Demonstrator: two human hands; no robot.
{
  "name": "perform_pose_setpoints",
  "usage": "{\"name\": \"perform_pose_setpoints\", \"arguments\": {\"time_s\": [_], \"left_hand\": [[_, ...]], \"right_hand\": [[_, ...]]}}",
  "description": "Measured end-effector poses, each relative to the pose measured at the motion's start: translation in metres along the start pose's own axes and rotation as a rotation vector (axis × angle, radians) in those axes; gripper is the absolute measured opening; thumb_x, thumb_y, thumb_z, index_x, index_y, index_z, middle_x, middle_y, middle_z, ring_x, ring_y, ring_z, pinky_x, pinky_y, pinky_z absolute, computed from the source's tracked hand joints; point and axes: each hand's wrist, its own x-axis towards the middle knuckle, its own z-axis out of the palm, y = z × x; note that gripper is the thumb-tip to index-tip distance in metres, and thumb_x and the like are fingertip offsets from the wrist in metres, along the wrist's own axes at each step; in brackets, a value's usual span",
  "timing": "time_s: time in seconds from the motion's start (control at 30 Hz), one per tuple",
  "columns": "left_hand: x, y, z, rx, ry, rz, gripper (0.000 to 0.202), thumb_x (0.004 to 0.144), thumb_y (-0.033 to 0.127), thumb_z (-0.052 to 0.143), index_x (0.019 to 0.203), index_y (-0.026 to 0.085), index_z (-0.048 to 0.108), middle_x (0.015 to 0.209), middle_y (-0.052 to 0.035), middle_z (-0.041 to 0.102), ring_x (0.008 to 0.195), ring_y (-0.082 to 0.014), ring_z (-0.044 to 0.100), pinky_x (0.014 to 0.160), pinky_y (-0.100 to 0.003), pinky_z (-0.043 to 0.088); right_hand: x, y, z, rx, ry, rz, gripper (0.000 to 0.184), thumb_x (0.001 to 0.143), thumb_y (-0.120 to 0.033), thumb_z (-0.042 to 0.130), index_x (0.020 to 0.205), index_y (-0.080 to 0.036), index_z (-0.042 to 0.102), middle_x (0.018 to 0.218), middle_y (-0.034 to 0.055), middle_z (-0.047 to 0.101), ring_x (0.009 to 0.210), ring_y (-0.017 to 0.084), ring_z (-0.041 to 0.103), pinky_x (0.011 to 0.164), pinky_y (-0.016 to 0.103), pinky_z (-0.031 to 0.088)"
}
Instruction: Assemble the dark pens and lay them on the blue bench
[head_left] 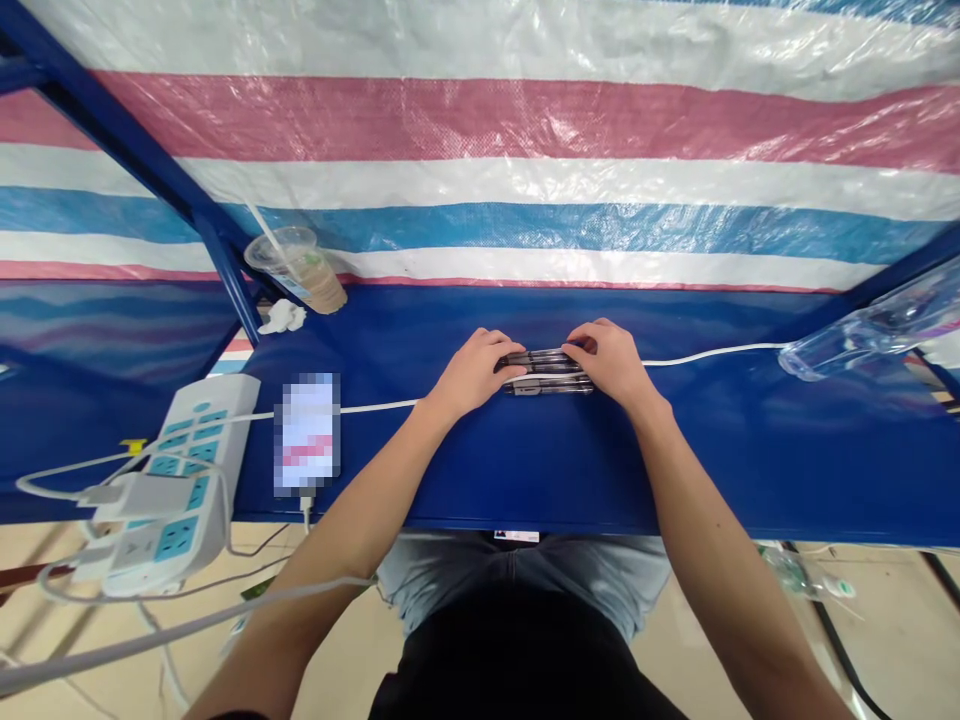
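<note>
In the head view, you have the pens (551, 366) lying side by side on the blue table (540, 470), in front of your body, with a white cable (379, 407) running across at their place; whether it passes over or between them, I cannot tell surely. Your left hand (478, 370) has thumb and fingers closed on the left ends, and your right hand (611, 360) does the same on the right ends; how firmly you press, I cannot tell. The step in hand seems to be gathering and aligning the pens. The next move, I judge, calls for even, gentle pressure from both sides, so that the row does not roll apart, and for care not to catch the cable.
</note>
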Motion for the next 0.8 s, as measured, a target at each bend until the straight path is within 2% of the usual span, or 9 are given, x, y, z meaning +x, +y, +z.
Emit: {"name": "perform_pose_setpoints", "arguments": {"time_s": [0.17,0.3,0.53,0.8], "left_hand": [[0.0026,-0.0006,0.0065,0.051,0.058,-0.001,0.029,0.107,0.035,0.064,0.128,0.019,0.076,0.124,-0.0102,0.072,0.117,-0.0284,0.061,0.103,-0.044,0.053],[0.0034,-0.0015,0.0086,0.071,0.074,0.022,0.030,0.108,0.034,0.061,0.128,0.018,0.076,0.123,-0.0101,0.072,0.115,-0.0278,0.062,0.102,-0.043,0.054],[0.0011,-0.0017,0.0071,0.046,0.038,0.046,0.033,0.106,0.039,0.065,0.133,0.022,0.074,0.131,-0.0091,0.071,0.122,-0.0279,0.061,0.103,-0.042,0.055],[0.0016,0.0023,0.0068,0.053,0.040,0.020,0.030,0.106,0.039,0.065,0.129,0.022,0.074,0.127,-0.0083,0.072,0.118,-0.0271,0.063,0.098,-0.041,0.056]], "right_hand": [[-0.0005,-0.0017,0.0020,0.035,0.000,-0.003,0.007,0.089,-0.028,0.076,0.089,-0.021,0.078,0.090,0.0044,0.067,0.069,0.018,0.061,0.078,0.039,0.054],[-0.0014,-0.0007,0.0039,-0.013,-0.007,-0.045,0.007,0.091,-0.028,0.074,0.090,-0.022,0.078,0.088,0.0048,0.067,0.076,0.021,0.062,0.083,0.041,0.053],[-0.0023,0.0007,0.0044,-0.032,-0.029,-0.085,0.015,0.093,-0.036,0.072,0.088,-0.023,0.076,0.092,0.0076,0.071,0.089,0.027,0.063,0.089,0.044,0.051],[-0.0028,-0.0019,0.0040,-0.066,0.000,-0.115,0.015,0.095,-0.034,0.069,0.088,-0.023,0.076,0.094,0.0090,0.072,0.091,0.028,0.061,0.095,0.046,0.049]]}}
